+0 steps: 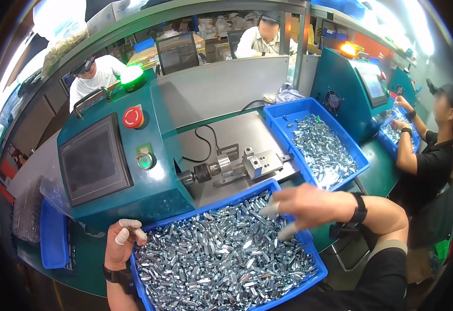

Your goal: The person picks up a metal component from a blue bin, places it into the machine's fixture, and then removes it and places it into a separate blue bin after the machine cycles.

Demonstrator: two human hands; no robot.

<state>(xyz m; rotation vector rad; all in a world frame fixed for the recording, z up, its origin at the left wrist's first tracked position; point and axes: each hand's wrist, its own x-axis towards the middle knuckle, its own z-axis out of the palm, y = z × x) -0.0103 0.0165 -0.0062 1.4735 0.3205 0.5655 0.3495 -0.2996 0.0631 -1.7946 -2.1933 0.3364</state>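
Note:
A large blue bin (319, 268) stands in front of me, filled with small shiny metal pieces (226, 254), elongated and faceted. At the bin's left edge is my left hand (120, 243), its fingers curled in; whatever they hold, if anything, is hidden. White finger cots cover several fingertips. My right hand (314, 206) hovers over the bin's far right corner, blurred, thumb and fingers apart with no piece visible between them. Just beyond the bin, a metal fixture (260, 163) faces the dark chuck (204, 172) of a green machine (159, 192).
The machine has a dark screen (94, 160), a red stop button (133, 117) and a lit green lamp (131, 75). A second blue bin (360, 158) with metal pieces stands back right. A co-worker (439, 129) works at the right; another blue bin (50, 238) stands left.

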